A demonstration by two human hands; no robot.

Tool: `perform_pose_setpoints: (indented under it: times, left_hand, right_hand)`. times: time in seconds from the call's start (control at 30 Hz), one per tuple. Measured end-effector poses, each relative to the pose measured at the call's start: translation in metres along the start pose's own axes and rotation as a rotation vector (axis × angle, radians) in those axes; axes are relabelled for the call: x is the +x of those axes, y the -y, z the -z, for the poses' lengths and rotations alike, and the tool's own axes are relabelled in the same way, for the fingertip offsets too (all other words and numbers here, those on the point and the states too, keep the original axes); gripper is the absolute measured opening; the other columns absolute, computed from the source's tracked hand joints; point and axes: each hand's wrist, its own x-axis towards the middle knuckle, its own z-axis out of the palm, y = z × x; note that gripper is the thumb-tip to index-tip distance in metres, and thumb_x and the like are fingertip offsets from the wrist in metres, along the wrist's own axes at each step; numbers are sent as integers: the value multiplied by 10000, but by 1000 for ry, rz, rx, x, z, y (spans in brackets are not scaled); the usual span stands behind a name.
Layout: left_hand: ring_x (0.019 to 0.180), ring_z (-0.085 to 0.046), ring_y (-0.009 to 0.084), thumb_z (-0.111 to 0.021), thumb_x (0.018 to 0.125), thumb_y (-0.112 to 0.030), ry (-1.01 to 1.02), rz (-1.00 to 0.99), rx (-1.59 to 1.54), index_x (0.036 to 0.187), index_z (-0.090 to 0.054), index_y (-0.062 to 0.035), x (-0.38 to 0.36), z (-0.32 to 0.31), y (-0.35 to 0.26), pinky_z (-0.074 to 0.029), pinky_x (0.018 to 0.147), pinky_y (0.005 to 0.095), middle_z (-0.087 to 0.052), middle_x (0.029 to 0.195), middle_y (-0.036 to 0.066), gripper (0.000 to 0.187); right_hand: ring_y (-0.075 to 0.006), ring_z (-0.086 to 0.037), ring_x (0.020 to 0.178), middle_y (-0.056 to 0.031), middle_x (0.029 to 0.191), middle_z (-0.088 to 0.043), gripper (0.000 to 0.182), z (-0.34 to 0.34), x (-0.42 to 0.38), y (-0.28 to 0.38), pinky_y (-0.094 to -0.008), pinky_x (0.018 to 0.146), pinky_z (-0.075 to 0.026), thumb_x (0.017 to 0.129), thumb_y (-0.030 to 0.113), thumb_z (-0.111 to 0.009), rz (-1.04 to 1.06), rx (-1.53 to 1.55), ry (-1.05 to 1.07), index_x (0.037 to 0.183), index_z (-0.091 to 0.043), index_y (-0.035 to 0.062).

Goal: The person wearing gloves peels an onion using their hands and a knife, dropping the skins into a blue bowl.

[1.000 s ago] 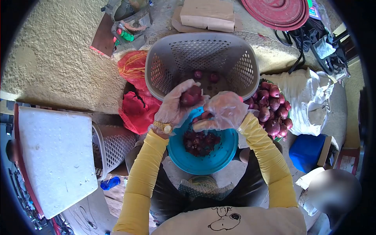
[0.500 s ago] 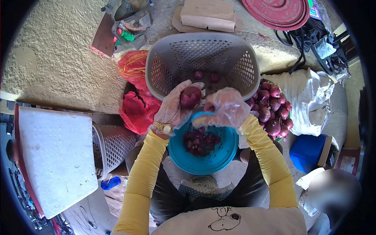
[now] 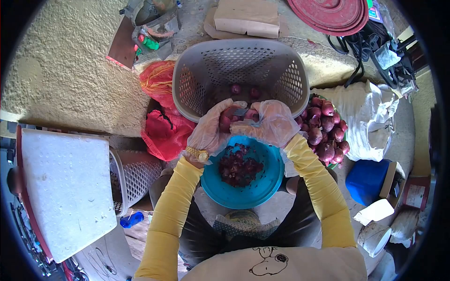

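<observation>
Onion held between basket and basin

The left hand [image 3: 206,129] cups a red onion [image 3: 226,121] just above the junction of the grey basket [image 3: 239,55] and blue basin [image 3: 241,199]. The right hand [image 3: 275,124] grasps a small blade [image 3: 240,112] at the onion's side; its fingers partly hide the handle. Both hands block the basket's near rim and basin's far edge. Dark red scraps [image 3: 239,168] lie in the basin. An onion heap [image 3: 326,129] sits right, beside a white sack [image 3: 375,119]; a red mesh bag [image 3: 161,136] lies left.
</observation>
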Motion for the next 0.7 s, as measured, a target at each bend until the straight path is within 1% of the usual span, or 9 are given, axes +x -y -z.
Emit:
perform_pose_setpoints:
  times: [0.07, 0.17, 0.23, 0.33, 0.47, 0.53, 0.57, 0.63, 0.7]
  left_hand:
    - [939, -715, 314, -609, 1037, -269, -49, -45, 69, 1259, -614, 100, 1, 1, 0, -610, 745, 346, -717, 1128, 252, 430]
    - [912, -710, 284, -610, 1038, -266, 7, 1, 15, 1253, -615, 101, 1, 3, -1, -610, 759, 343, -718, 1121, 250, 425]
    - [881, -699, 271, -619, 1034, -264, 1, 25, 4, 1249, -617, 99, -1, -2, -2, -605, 755, 341, -718, 1100, 242, 421]
    - [882, -692, 266, -629, 1030, -268, -36, -69, 89, 1250, -618, 98, 4, 6, 3, -607, 769, 344, -715, 1075, 219, 427]
    - [900, -690, 268, -638, 1026, -271, -39, -97, 119, 1253, -618, 97, 6, 10, 6, -609, 775, 351, -710, 1065, 198, 433]
    - [928, -695, 280, -641, 1025, -275, -64, -110, 144, 1256, -620, 91, 8, 11, 6, -617, 806, 373, -708, 1076, 193, 433]
    - [928, -695, 280, -641, 1025, -275, -64, -110, 143, 1256, -620, 91, 8, 12, 6, -617, 806, 373, -708, 1076, 193, 433]
    - [964, -699, 300, -640, 1025, -272, -50, 89, -110, 1266, -620, 80, 0, -1, -1, -621, 820, 404, -699, 1106, 199, 427]
    - [990, -697, 310, -634, 1028, -276, -63, 89, -121, 1273, -618, 71, 0, -1, -2, -621, 829, 420, -695, 1121, 201, 425]
  right_hand:
    - [-423, -674, 765, -211, 752, -669, 754, -2, 0, -1, -490, 711, -528, 757, 743, -771, 5, 18, -25, 904, -732, 5]
    - [-426, -678, 773, -214, 755, -676, 718, 3, 2, 4, -491, 719, -530, 776, 716, -776, -10, 19, 7, 903, -744, 10]
    - [-429, -684, 899, -222, 866, -703, 734, 8, 4, 8, -502, 819, -540, 796, 756, -717, -125, 64, 169, 957, -762, 42]
    - [-431, -682, 901, -223, 867, -701, 715, 5, 3, 6, -506, 825, -538, 833, 748, -683, -154, 45, 202, 943, -761, 46]
    - [-433, -681, 901, -224, 863, -701, 700, -3, 1, -1, -505, 824, -537, 845, 744, -671, -111, 68, 177, 931, -759, 55]
    - [-422, -671, 720, -221, 736, -688, 593, -7, 1, -3, -479, 693, -533, 866, 618, -749, -15, 91, 80, 900, -772, 26]
    - [-422, -671, 720, -221, 736, -688, 593, -6, 0, -2, -479, 693, -533, 866, 618, -749, -16, 91, 80, 900, -772, 26]
    - [-429, -666, 719, -215, 737, -685, 575, -2, 0, -1, -496, 683, -524, 881, 616, -729, 36, 19, 103, 927, -777, 44]
    - [-419, -668, 710, -201, 732, -686, 580, 2, 1, 2, -500, 676, -523, 865, 639, -729, 102, 5, 120, 927, -781, 65]
